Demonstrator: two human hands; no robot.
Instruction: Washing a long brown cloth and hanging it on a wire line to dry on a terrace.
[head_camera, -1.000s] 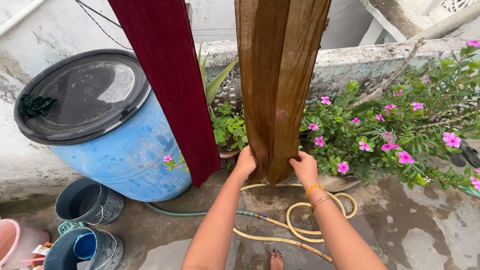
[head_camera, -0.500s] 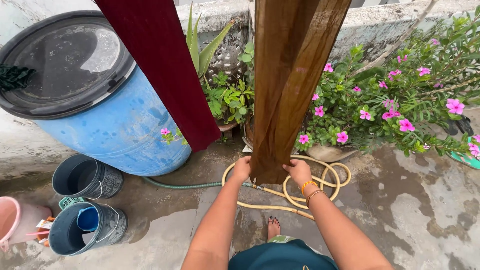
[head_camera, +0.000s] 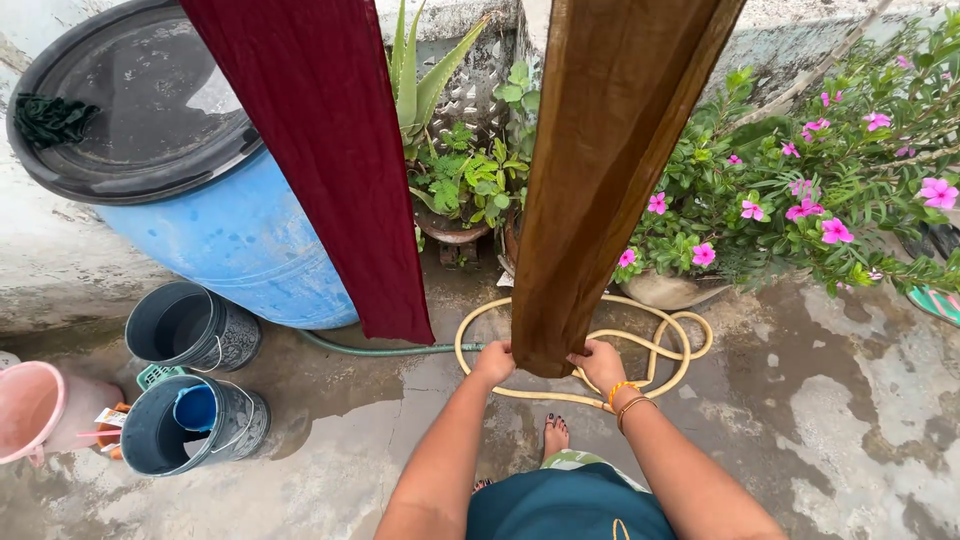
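- Seen from above, a person stands on a wet concrete floor, both arms reaching forward.
- A long brown cloth hangs straight down in the middle of the scene; its lower edge ends just above the floor.
- The left hand is closed, pinching the left corner of that lower edge.
- The right hand is closed on the right corner; orange and gold bangles circle its wrist.
- A dark red cloth hangs just left of the brown one, apart from it.
- Far left stands a blue barrel with a black lid; a small dark green bundle lies on the lid.
- Near the barrel's base, two dark grey buckets stand on the floor, with a pink bucket at the left edge.
- A yellow hose lies coiled on the floor behind the hands, joined to a green hose running left.
- Potted plants with pink flowers fill the far right; a spiky green plant rises between the two cloths.
- One foot with dark painted toenails shows between the forearms.
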